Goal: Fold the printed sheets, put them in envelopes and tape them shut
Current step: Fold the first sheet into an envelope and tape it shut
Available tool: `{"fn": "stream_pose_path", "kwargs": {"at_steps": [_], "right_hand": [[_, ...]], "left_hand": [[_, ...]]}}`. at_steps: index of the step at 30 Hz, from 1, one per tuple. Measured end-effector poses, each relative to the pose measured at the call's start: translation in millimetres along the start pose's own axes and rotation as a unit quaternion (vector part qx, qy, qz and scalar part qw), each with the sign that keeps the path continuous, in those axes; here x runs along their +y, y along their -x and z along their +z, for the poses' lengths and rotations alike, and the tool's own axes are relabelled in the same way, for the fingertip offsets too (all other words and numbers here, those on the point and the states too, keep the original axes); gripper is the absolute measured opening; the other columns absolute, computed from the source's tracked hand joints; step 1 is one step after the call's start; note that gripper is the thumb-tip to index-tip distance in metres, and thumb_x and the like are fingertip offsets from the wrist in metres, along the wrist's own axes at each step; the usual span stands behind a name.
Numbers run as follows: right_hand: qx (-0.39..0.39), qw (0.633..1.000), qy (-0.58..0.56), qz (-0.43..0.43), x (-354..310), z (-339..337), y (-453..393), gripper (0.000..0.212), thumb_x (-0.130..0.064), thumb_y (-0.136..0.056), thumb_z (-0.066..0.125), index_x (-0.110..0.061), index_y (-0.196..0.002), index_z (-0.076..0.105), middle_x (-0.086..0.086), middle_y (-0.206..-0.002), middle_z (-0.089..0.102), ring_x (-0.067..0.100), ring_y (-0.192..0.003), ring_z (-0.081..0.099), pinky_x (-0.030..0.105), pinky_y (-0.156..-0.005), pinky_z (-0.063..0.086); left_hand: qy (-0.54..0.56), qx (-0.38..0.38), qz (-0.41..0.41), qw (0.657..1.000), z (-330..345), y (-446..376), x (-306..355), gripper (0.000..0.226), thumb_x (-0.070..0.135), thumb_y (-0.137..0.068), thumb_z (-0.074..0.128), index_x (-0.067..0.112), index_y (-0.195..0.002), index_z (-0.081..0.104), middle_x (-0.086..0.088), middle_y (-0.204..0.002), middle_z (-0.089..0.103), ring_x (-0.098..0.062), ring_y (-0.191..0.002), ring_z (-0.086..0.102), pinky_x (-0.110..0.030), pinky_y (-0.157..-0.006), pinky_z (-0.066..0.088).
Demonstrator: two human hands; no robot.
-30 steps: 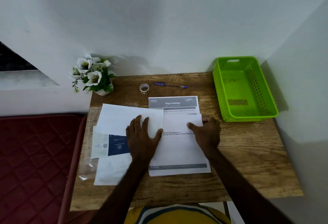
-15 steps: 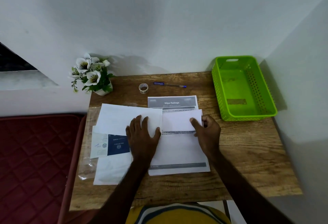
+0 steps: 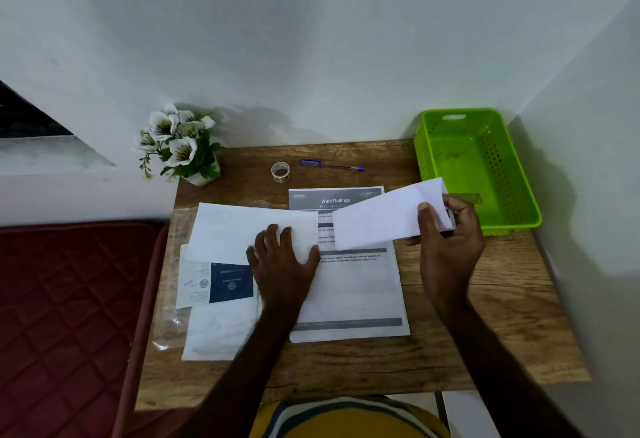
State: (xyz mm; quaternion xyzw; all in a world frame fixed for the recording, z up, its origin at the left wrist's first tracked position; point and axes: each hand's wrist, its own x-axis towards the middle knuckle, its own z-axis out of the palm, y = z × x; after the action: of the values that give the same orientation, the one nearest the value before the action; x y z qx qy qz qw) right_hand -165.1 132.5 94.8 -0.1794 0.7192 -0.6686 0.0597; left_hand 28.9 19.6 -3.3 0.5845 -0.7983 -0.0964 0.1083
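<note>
The task looks to be early on: the right hand (image 3: 446, 226) pinches one folded sheet (image 3: 381, 217) by its right end, lifted over the stack of printed sheets (image 3: 349, 292) on the bench (image 3: 485, 326), while the left hand (image 3: 282, 257) lies flat with straight fingers on the white envelopes (image 3: 235, 233). No sheet shows inside an envelope, the tape roll (image 3: 280, 171) sits untouched near the back edge, and the green basket (image 3: 519, 195) seems to hold no envelopes.
</note>
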Motion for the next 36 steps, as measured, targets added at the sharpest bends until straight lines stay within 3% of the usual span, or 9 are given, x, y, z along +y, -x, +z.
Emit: {"fn": "stream_pose_path", "kwargs": {"at_steps": [2, 7, 11, 14, 21, 26, 30, 34, 36], "right_hand": [[-0.011, 1.000, -0.016, 0.022, -1, -1, -5, 0.017, -0.014, -0.096, 0.071, -0.021, -0.111, 0.066, 0.002, -0.104, 0.072, 0.037, -0.092, 0.071, 0.061, -0.066, 0.060], [-0.048, 0.995, -0.047, 0.071, 3, 1, -8, 0.027, -0.010, -0.101, 0.063, -0.007, -0.128, 0.065, -0.001, -0.097, 0.073, 0.013, -0.066, 0.067, 0.030, -0.044, 0.054], [-0.077, 0.996, -0.023, 0.050, 7, 3, -4, 0.039, -0.008, -0.101, 0.062, -0.012, -0.140, 0.058, -0.003, -0.118, 0.070, 0.002, -0.080, 0.071, 0.023, -0.048, 0.057], [-0.085, 0.993, -0.022, 0.083, 15, 4, -3, 0.052, -0.009, -0.101, 0.062, -0.018, -0.150, 0.049, 0.006, -0.126, 0.067, 0.006, -0.081, 0.071, 0.029, -0.045, 0.058], [-0.096, 0.990, 0.002, 0.101, 31, 8, -5, 0.044, -0.011, -0.102, 0.061, -0.021, -0.144, 0.055, 0.013, -0.127, 0.066, 0.017, -0.081, 0.071, 0.034, -0.046, 0.059], [-0.092, 0.990, 0.028, 0.102, 39, 15, -8, 0.041, -0.010, -0.102, 0.060, -0.015, -0.143, 0.057, 0.009, -0.123, 0.066, 0.006, -0.076, 0.071, 0.031, -0.045, 0.058], [-0.086, 0.989, 0.062, 0.101, 45, 23, -10, 0.041, -0.009, -0.102, 0.058, -0.016, -0.142, 0.058, 0.005, -0.115, 0.067, 0.002, -0.071, 0.071, 0.030, -0.044, 0.058], [-0.074, 0.988, 0.100, 0.094, 47, 28, -10, 0.041, -0.012, -0.103, 0.057, -0.016, -0.143, 0.058, 0.005, -0.114, 0.068, 0.011, -0.077, 0.073, 0.035, -0.047, 0.061], [-0.072, 0.988, 0.110, 0.084, 47, 28, -9, 0.040, -0.013, -0.103, 0.057, -0.013, -0.143, 0.058, 0.000, -0.105, 0.068, 0.002, -0.071, 0.072, 0.031, -0.047, 0.060]], "left_hand": [[-0.001, -0.004, -0.003, 1.000, 0, -1, 0, 0.067, 0.064, -0.086, 0.058, 0.015, -0.132, 0.059, -0.012, -0.145, 0.052, -0.033, -0.135, 0.045, -0.057, -0.110, 0.037], [-0.005, -0.012, -0.010, 1.000, 0, -3, 3, 0.063, 0.060, -0.087, 0.060, 0.014, -0.130, 0.061, -0.011, -0.144, 0.054, -0.034, -0.134, 0.046, -0.058, -0.109, 0.038], [-0.019, -0.019, -0.011, 1.000, -1, -5, 8, 0.056, 0.055, -0.087, 0.063, 0.014, -0.125, 0.063, -0.011, -0.139, 0.058, -0.035, -0.131, 0.050, -0.058, -0.106, 0.040], [-0.032, -0.032, -0.001, 0.999, 0, -5, 9, 0.048, 0.051, -0.089, 0.062, 0.014, -0.119, 0.064, -0.011, -0.133, 0.060, -0.035, -0.128, 0.051, -0.056, -0.103, 0.042], [-0.045, -0.063, 0.023, 0.997, 2, -3, 8, 0.037, 0.043, -0.094, 0.058, 0.011, -0.109, 0.068, -0.014, -0.129, 0.063, -0.036, -0.127, 0.054, -0.059, -0.103, 0.043], [-0.006, -0.042, 0.047, 0.998, -1, -2, 8, 0.023, 0.026, -0.091, 0.067, 0.006, -0.101, 0.071, -0.017, -0.120, 0.066, -0.038, -0.119, 0.059, -0.060, -0.100, 0.046], [-0.001, -0.067, 0.045, 0.997, -4, -3, 11, 0.027, 0.023, -0.096, 0.060, 0.003, -0.112, 0.068, -0.018, -0.129, 0.062, -0.037, -0.124, 0.056, -0.061, -0.104, 0.042], [-0.001, -0.092, 0.041, 0.995, -8, -2, 12, 0.033, 0.021, -0.102, 0.052, -0.001, -0.125, 0.062, -0.020, -0.137, 0.057, -0.038, -0.131, 0.051, -0.061, -0.112, 0.035], [0.000, -0.098, 0.038, 0.994, -10, -2, 11, 0.034, 0.020, -0.104, 0.048, -0.002, -0.127, 0.060, -0.020, -0.136, 0.056, -0.037, -0.130, 0.051, -0.059, -0.114, 0.034]]}}
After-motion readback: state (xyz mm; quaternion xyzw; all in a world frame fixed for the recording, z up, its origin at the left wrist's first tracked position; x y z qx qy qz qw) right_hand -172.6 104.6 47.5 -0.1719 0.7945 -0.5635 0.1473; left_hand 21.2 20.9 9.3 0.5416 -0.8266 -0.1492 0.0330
